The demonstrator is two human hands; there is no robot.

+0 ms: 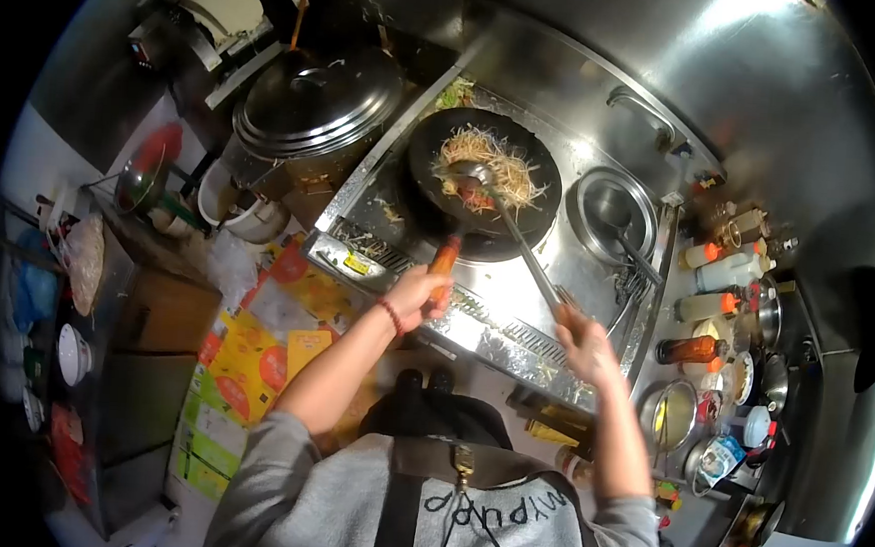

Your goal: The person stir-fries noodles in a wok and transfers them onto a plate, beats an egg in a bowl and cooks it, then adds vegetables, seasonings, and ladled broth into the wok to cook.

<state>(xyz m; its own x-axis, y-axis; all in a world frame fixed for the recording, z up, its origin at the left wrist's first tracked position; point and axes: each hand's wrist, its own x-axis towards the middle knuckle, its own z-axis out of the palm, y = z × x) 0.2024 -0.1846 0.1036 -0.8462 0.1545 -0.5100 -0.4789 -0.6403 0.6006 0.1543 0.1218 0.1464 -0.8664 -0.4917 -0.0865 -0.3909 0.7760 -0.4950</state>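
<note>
My left hand (417,297) is wrapped round the wooden handle (443,264) of a dark wok (431,208) on the steel stove. In the wok lies a heap of pale bean sprouts or thin noodles (509,163), with some red and yellow bits. My right hand (586,346) is closed on the shaft end of a long metal ladle (521,244). The ladle's bowl rests among the food at the wok's left middle. What is under the food is hidden.
A steel basin (585,182) with another ladle in it sits right of the wok. A large lidded pot (318,101) stands at the left. Several sauce bottles (706,307) line the right shelf. A faucet (643,103) projects from the back wall. Flattened printed cardboard (240,382) covers the floor.
</note>
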